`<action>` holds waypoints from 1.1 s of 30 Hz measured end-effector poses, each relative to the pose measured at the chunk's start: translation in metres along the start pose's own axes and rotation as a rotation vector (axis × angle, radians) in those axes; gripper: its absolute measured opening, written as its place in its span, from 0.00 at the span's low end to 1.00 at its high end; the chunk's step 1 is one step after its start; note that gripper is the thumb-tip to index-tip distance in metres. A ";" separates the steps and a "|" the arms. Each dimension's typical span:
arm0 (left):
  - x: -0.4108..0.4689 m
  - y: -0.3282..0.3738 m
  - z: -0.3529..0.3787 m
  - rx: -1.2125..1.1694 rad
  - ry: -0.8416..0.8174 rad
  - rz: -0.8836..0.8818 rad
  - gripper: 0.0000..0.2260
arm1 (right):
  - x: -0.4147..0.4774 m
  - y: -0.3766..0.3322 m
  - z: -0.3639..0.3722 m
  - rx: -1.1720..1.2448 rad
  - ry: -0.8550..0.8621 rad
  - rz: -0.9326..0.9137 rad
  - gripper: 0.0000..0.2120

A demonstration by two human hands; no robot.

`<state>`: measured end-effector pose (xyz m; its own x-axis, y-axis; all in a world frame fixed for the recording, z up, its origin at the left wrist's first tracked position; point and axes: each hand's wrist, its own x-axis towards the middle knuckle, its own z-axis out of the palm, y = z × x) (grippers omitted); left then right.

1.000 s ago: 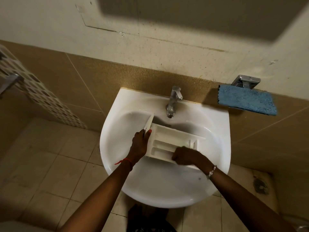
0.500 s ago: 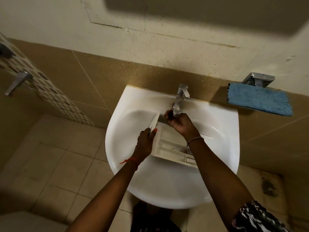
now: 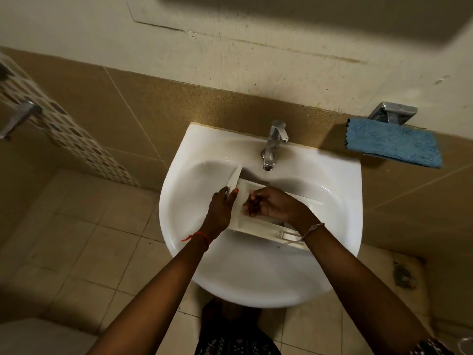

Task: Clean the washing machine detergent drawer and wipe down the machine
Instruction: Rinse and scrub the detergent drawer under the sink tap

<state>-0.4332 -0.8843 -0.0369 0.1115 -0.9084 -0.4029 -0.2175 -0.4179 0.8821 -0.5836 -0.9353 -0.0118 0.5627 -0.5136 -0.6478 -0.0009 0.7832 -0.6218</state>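
Your right hand [image 3: 271, 204] is covering much of the white detergent drawer [image 3: 258, 226], so its middle compartments are going unseen; its curled fingers are resting inside, and whether they are pinching anything cannot be told. The drawer is lying in the basin of the white sink [image 3: 332, 252], just below the chrome tap [image 3: 272, 146]. Your left hand [image 3: 221, 210] is gripping the drawer's front panel at the sink's left side. A blue cloth [image 3: 394, 144] is hanging on a metal holder [image 3: 391, 112] to the right of the tap, against brown wall tiles. Beige floor tiles are spreading around the sink, and a floor drain to its right is showing only dimly.
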 end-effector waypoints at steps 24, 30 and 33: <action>0.001 -0.002 0.000 -0.015 -0.023 0.000 0.18 | 0.027 -0.026 -0.019 0.741 0.158 -0.264 0.12; 0.002 -0.004 -0.001 -0.017 -0.002 -0.011 0.18 | 0.029 -0.031 -0.008 0.641 0.117 -0.274 0.08; 0.002 -0.004 -0.001 -0.023 0.004 -0.016 0.16 | 0.023 -0.026 -0.007 0.610 0.086 -0.193 0.17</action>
<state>-0.4314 -0.8849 -0.0412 0.1183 -0.9015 -0.4163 -0.1933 -0.4321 0.8809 -0.5764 -0.9699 -0.0140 0.4372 -0.6713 -0.5985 0.5780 0.7196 -0.3848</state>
